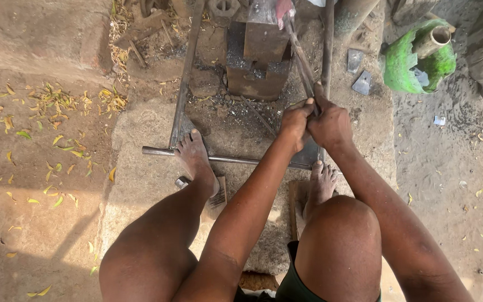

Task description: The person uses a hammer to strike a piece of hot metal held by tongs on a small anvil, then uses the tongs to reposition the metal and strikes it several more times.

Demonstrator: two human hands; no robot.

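I had both hands clenched together on the long handles of the iron tongs (303, 70), my left hand (296, 120) wrapped around them from the near side and my right hand (329, 124) closed just beside it, the two touching. The tongs ran away from me up to the steel anvil block (258, 56), where their far end met a piece of metal (264, 11) on top of the block; how the tips bit on it I could not tell, it was too small and partly hidden. I judged the tongs stiff and fairly heavy, rough and dry rather than slippery, so a firm grasp at the handle ends gave me the most leverage. The workpiece looked solid and heavy too, nothing fragile, and not something to touch bare-handed. I sat low on the stone slab (141, 184), my left foot (194, 159) resting on a round bar (163, 151) of the metal frame around the block, my right foot (322, 182) near the frame's other side. A green cylinder (415, 61) lay well apart to the right, on sandy ground strewn with leaves (57, 106).
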